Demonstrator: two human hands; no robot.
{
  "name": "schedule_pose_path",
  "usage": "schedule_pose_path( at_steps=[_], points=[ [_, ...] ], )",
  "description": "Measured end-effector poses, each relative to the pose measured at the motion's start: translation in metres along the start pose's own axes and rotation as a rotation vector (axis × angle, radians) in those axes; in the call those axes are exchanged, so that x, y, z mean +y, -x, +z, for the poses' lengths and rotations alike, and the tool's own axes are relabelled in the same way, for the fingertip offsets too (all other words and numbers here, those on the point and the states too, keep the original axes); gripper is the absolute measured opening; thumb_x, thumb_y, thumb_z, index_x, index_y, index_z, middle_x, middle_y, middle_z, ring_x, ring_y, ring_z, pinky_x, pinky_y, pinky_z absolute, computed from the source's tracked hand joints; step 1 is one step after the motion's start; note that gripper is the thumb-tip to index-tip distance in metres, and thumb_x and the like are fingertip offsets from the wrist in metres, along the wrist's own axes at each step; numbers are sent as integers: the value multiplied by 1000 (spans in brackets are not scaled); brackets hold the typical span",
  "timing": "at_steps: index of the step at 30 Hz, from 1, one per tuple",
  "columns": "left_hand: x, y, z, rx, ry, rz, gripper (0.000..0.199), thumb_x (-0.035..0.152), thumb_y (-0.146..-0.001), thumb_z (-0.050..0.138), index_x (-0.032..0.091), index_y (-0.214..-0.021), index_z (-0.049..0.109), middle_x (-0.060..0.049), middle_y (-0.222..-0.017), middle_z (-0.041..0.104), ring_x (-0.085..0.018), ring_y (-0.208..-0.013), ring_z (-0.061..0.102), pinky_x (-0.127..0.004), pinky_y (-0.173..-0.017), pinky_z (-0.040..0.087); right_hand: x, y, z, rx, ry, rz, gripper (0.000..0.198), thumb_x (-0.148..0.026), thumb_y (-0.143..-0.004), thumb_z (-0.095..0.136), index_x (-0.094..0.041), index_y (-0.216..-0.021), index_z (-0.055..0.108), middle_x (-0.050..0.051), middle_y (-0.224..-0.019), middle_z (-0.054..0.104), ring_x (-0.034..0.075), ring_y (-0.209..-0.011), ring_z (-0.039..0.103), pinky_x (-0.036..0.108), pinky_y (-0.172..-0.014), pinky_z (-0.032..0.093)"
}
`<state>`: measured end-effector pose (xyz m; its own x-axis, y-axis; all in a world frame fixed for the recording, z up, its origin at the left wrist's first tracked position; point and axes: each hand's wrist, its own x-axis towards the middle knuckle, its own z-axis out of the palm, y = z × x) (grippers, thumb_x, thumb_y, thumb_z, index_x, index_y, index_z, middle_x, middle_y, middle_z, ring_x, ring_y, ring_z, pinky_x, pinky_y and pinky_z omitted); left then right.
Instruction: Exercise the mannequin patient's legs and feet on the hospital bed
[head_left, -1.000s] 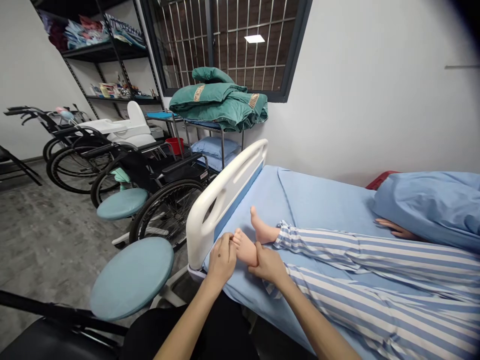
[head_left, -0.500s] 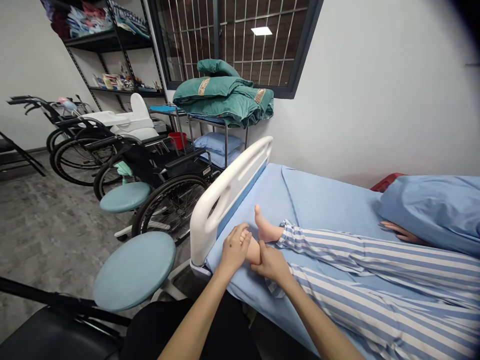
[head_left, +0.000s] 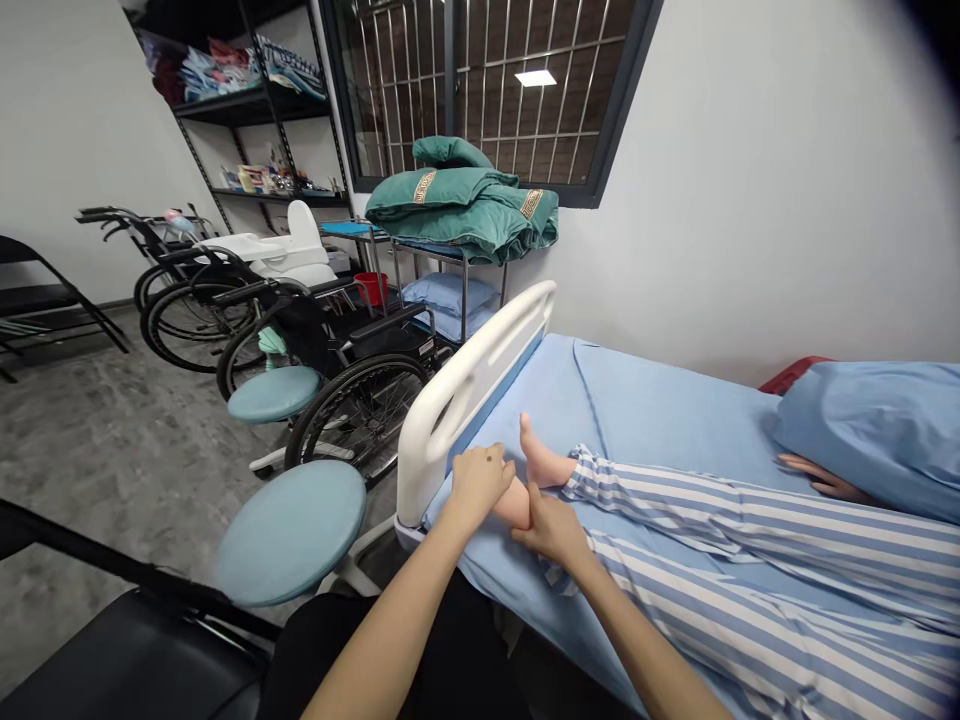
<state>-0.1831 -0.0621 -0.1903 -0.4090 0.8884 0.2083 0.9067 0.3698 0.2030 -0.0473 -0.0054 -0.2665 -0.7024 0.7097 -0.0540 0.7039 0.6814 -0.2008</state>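
A figure in blue-and-white striped trousers (head_left: 697, 505) lies on the bed; its smooth pinkish feet look like a manikin's. My left hand (head_left: 481, 482) is closed over the front of the near foot (head_left: 513, 504), and its toes are hidden under my fingers. Around the ankle of that same foot wraps my right hand (head_left: 553, 524), thumb on the near side. The far foot (head_left: 544, 458) rests on the sheet just beyond my hands, toes pointing up, untouched.
A white footboard (head_left: 427, 430) rises left of my hands. Beside the bed are round blue-green stools (head_left: 292, 535), a wheelchair (head_left: 367, 400) and a black folding chair (head_left: 142, 640). Green folded bedding (head_left: 465, 210) sits on a rack below the window. A blue pillow (head_left: 877, 430) covers part of the figure.
The view has turned a little to the left. My left hand has slid further over the toes, which showed between its fingers before. My right hand keeps its hold at the ankle.
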Motion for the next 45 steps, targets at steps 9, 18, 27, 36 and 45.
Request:
schedule_pose_path(
  at_steps=[9, 18, 27, 36, 45],
  points=[
    [11, -20, -12, -174, -158, 181, 29, 26, -79, 36, 13, -84, 62, -13, -76, 61, -21, -72, 57, -29, -59, 38, -3, 2, -4, -29, -27, -4, 43, -39, -61, 58, -17, -92, 39, 5, -81, 57, 18, -68, 54, 24, -52, 24],
    [19, -25, -14, -276, -227, 218, 23, 14, -74, 41, 11, -77, 63, -11, -64, 59, -18, -65, 56, -29, -59, 36, -3, 2, -4, -21, -30, -9, 43, -39, -61, 57, -17, -92, 39, 4, -78, 57, 18, -67, 54, 24, -51, 21],
    [27, -32, 5, -405, -356, 284, 9, 8, -56, 58, 12, -61, 63, -7, -58, 56, -21, -63, 54, -33, -60, 35, -4, 2, -3, -3, 10, -23, 46, -40, -62, 56, -16, -97, 38, 6, -83, 58, 21, -73, 55, 25, -54, 25],
    [35, -29, 15, -436, -331, 225, 11, 15, -63, 53, 12, -58, 62, -7, -50, 53, -21, -57, 54, -32, -56, 33, -4, 3, -2, 3, 27, -40, 47, -40, -64, 53, -15, -100, 37, 8, -82, 59, 22, -73, 55, 26, -57, 29],
    [32, -20, 10, -349, -346, 288, 15, 11, -68, 48, 10, -61, 61, -7, -52, 52, -19, -58, 53, -32, -57, 31, -4, 4, -3, 13, 19, -24, 48, -38, -62, 54, -16, -101, 37, 8, -80, 60, 22, -72, 56, 25, -55, 28]
  ],
)
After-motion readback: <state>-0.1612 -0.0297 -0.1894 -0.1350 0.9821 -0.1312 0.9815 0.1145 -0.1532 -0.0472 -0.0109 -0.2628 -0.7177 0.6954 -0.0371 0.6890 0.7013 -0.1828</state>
